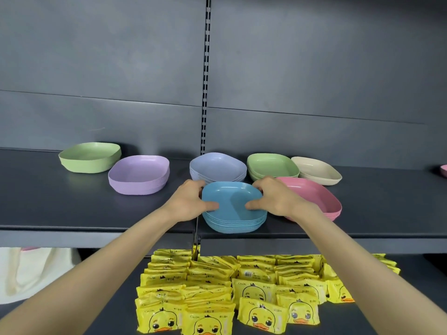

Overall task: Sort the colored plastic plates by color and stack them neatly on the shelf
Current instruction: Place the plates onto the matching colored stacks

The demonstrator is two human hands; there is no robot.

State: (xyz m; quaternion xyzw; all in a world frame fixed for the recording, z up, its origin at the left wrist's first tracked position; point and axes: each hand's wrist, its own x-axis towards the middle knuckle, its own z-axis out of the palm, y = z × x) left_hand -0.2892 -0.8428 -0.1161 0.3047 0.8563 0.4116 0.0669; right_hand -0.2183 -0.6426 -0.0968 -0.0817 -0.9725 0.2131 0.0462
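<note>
Dark grey shelf [72, 201] is carrying the blue plate stack [232, 204] near its front edge, where the left grip [191, 201] and the right grip [275, 199] are both clasping its top plates, thumbs inside, and should be squeezing evenly inward, aligning the rims.

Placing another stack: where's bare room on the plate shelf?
Bare: shelf front-left, before left green stack and purple stack; right end, past beige stack and pink stack. Crowded: centre, left hand, right hand grip blue stack, lavender stack and right green stack close behind.
</note>
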